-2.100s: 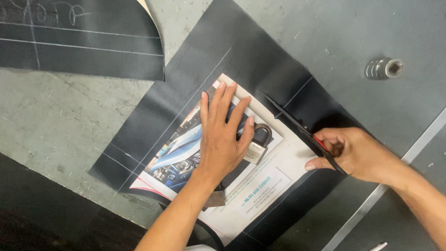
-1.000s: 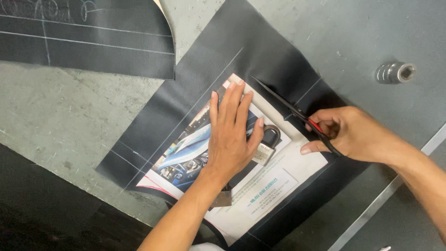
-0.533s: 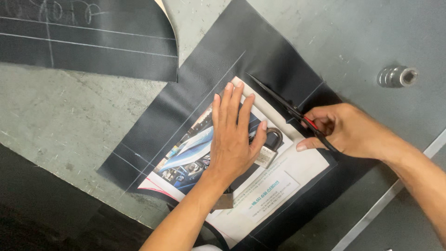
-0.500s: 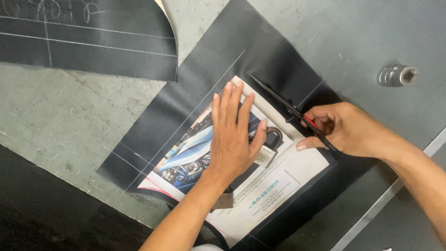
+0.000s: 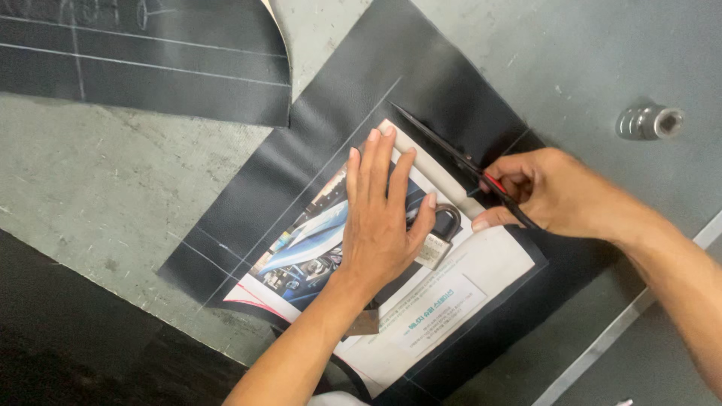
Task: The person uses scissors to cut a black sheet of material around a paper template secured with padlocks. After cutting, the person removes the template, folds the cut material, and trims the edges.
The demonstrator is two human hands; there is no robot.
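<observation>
1. Head view: I see my left hand (image 5: 380, 225) pressed flat, fingers spread, on a printed paper sheet (image 5: 421, 301).
2. Right hand (image 5: 553, 192) is clenched around black scissors (image 5: 451, 154), blades along the paper's edge.
3. Both lie over black leather (image 5: 361, 113) on the counter (image 5: 90, 173).

I see glossy printed paper sheet (image 5: 421, 316) on black chalk-lined leather piece (image 5: 361, 98) | left hand (image 5: 380, 218) flat on sheet | metal padlock (image 5: 440, 237) just right of it | right hand (image 5: 560, 192) with black-bladed scissors (image 5: 451, 154) at sheet's far edge | steel socket (image 5: 650, 122) far right
</observation>
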